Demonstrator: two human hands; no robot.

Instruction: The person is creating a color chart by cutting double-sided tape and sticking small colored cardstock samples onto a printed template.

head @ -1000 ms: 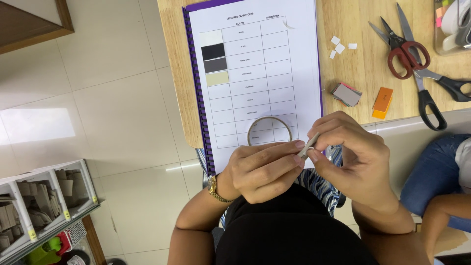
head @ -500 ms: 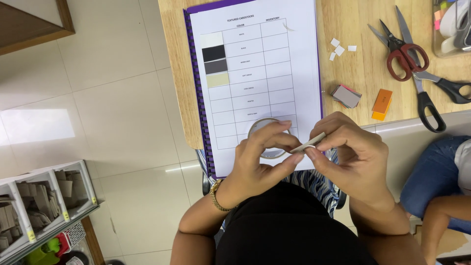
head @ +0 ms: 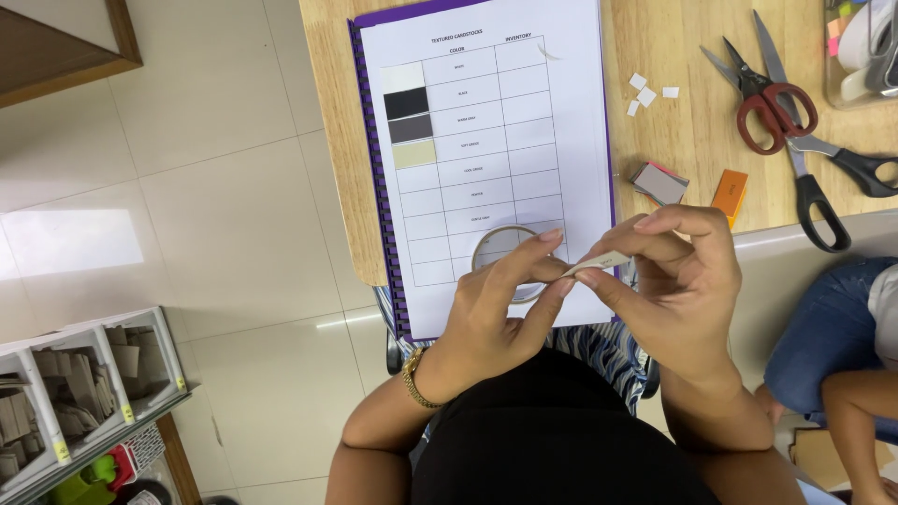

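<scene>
Both hands meet over the near edge of the wooden tabletop (head: pixel 673 140), sharing one small pale strip (head: pixel 599 262) — a thin sliver of card or tape, held almost level between them. The left hand (head: pixel 496 309) pinches the strip's left end between thumb and forefinger, its other fingers loosely curled beneath; a gold bracelet (head: pixel 418 379) sits at that wrist. The right hand (head: pixel 683 281) pinches the strip's right end with thumb and fingertips, the fingers arched above it.

Just behind the left hand's fingertips lies a roll of clear tape (head: pixel 500 248), resting on a white printed chart (head: pixel 486 140) with a table of cells and four colour swatches down its left column — white, black, grey and cream. The chart lies on a purple spiral-bound folder (head: pixel 369 178) that overhangs the tabletop's near edge.

Toward the right side of the tabletop sit a small stack of grey card pieces (head: pixel 659 182), an orange block (head: pixel 730 192), three tiny white scraps (head: pixel 647 93), red-handled scissors (head: pixel 762 89) and black-handled scissors (head: pixel 828 178). Another person's denim-clad leg (head: pixel 823 346) shows at the right.
</scene>
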